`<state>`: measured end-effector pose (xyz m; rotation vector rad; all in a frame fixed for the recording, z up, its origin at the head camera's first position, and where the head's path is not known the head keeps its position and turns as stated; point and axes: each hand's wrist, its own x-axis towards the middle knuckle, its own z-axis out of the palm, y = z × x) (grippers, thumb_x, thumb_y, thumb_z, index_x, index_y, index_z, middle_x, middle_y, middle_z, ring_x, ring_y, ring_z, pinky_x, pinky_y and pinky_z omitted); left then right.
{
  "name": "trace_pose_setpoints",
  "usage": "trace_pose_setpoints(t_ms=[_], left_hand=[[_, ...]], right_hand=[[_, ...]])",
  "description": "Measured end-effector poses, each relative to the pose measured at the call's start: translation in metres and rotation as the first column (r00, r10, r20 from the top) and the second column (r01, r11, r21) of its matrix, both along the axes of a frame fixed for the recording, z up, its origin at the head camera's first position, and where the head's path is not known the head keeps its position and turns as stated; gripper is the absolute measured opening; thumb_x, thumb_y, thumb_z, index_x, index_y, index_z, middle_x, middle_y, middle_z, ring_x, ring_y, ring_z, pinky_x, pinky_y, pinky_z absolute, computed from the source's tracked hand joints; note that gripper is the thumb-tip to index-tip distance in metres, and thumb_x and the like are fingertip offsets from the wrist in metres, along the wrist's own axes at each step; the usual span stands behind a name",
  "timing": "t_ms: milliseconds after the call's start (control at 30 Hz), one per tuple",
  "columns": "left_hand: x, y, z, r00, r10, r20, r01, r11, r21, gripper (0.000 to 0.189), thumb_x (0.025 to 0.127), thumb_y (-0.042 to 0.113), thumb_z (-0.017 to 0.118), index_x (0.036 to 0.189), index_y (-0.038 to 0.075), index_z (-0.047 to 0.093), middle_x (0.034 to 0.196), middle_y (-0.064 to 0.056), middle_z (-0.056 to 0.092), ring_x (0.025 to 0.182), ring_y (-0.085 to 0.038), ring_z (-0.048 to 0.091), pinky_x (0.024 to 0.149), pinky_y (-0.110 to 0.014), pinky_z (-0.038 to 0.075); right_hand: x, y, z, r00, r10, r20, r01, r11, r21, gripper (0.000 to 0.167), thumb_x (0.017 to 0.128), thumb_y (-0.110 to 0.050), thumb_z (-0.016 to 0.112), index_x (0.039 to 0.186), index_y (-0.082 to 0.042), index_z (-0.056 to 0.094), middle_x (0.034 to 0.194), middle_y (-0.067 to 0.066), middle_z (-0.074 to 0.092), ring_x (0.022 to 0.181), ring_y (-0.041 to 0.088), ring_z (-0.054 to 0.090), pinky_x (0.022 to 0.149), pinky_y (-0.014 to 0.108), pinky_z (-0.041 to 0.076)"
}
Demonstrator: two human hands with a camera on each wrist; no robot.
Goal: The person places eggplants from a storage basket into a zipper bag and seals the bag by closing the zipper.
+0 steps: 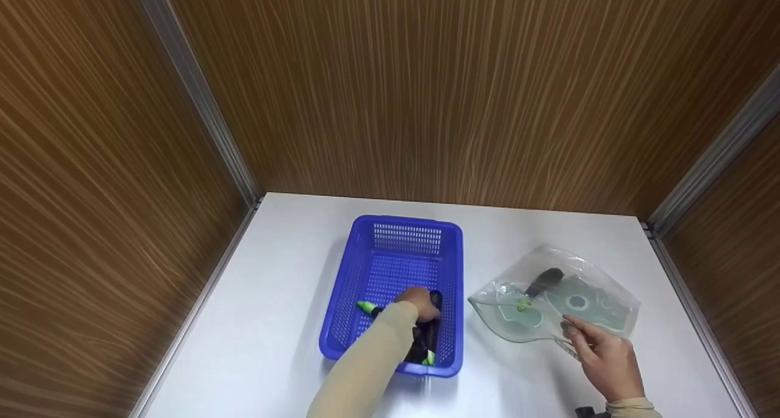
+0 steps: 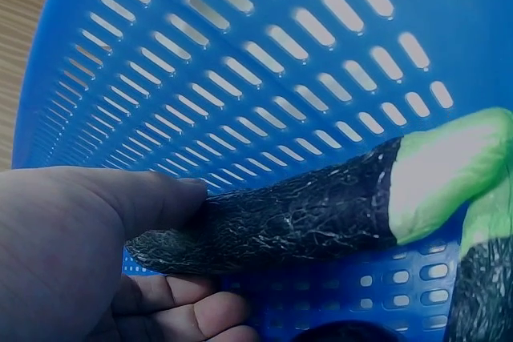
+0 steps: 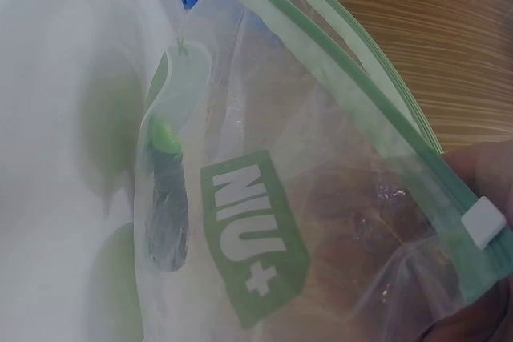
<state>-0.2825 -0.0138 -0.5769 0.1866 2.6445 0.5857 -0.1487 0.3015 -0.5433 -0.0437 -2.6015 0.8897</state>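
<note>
My left hand (image 1: 418, 303) reaches into a blue plastic basket (image 1: 452, 247). In the left wrist view its thumb lies over the end of a dark, long eggplant (image 2: 304, 214) with a bright green cap, and its fingers curl beneath. Part of another eggplant (image 2: 485, 286) lies beside that one. On the right, my right hand (image 1: 609, 360) pinches the edge of a clear zip bag (image 1: 600, 269) with green trim, close to its white slider (image 3: 483, 223). The bag's mouth gapes. One eggplant (image 3: 168, 214) is inside the bag, seen through the plastic.
Both the basket and the bag are on a white table (image 1: 274, 253). Wood-grain panels (image 1: 396, 101) rise at the back and both sides, with metal strips (image 1: 201, 89) along the corners. Another green tip (image 1: 367, 306) shows left of my left hand in the basket.
</note>
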Motion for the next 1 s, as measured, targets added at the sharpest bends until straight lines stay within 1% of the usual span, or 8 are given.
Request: trace_pose_setpoints(t_ms=[100,367,500,667,833,1000], left_hand=[[0.0009,-0.0002,-0.0001,1.0,0.012,0.007,-0.012,1.0,0.009,0.042,0.076,0.033,0.076,0.103,0.002,0.068,0.097,-0.008,0.067,0.087,-0.02,0.061,0.081,-0.035,0.051],[0.001,-0.0006,-0.0008,0.999,0.042,0.02,-0.043,0.999,0.029,0.04,0.076,0.033,0.076,0.101,0.003,0.068,0.092,-0.006,0.066,0.085,-0.019,0.06,0.081,-0.035,0.051],[0.0002,-0.0014,-0.001,0.999,0.05,0.017,-0.051,0.998,0.043,0.035,0.075,0.033,0.077,0.094,0.004,0.067,0.084,-0.004,0.063,0.078,-0.018,0.059,0.076,-0.033,0.051],[0.0006,-0.0024,0.0001,0.999,0.046,0.019,-0.048,0.997,0.064,0.031,0.075,0.031,0.077,0.089,0.005,0.067,0.079,-0.002,0.061,0.074,-0.017,0.057,0.073,-0.033,0.051],[0.0012,-0.0023,0.0024,0.998,0.056,0.021,-0.057,0.996,0.071,0.033,0.076,0.032,0.076,0.092,0.004,0.066,0.079,-0.003,0.061,0.074,-0.018,0.057,0.073,-0.033,0.051],[0.0009,-0.0023,0.0046,0.998,0.066,0.014,-0.067,0.994,0.082,0.037,0.077,0.032,0.076,0.097,0.002,0.066,0.082,-0.004,0.062,0.075,-0.018,0.058,0.075,-0.034,0.052]], right_hand=[[0.0004,-0.0001,0.0001,1.0,0.001,-0.003,-0.001,1.0,0.001,0.017,0.091,-0.014,0.066,0.105,-0.009,0.074,0.092,0.013,0.072,0.067,0.011,0.063,0.052,0.02,0.05],[0.0013,0.0003,0.0007,1.0,0.006,-0.015,-0.006,1.0,0.007,0.016,0.09,-0.015,0.068,0.104,-0.009,0.075,0.09,0.011,0.073,0.064,0.008,0.062,0.051,0.021,0.049],[0.0017,0.0002,0.0003,1.0,0.007,-0.021,-0.007,1.0,0.008,0.016,0.09,-0.015,0.068,0.103,-0.01,0.075,0.089,0.01,0.073,0.062,0.006,0.061,0.049,0.022,0.049],[0.002,-0.0001,-0.0004,0.999,0.007,-0.032,-0.007,1.0,0.008,0.015,0.089,-0.015,0.069,0.102,-0.011,0.075,0.087,0.01,0.073,0.061,0.004,0.06,0.049,0.019,0.047],[0.0024,-0.0005,0.0008,1.0,0.014,-0.019,-0.014,1.0,0.005,0.017,0.09,-0.016,0.068,0.104,-0.01,0.075,0.089,0.012,0.073,0.063,0.006,0.061,0.05,0.022,0.049],[0.0024,0.0002,0.002,1.0,0.022,-0.015,-0.022,1.0,0.008,0.018,0.091,-0.017,0.067,0.105,-0.008,0.074,0.09,0.013,0.072,0.065,0.008,0.063,0.051,0.022,0.05]])
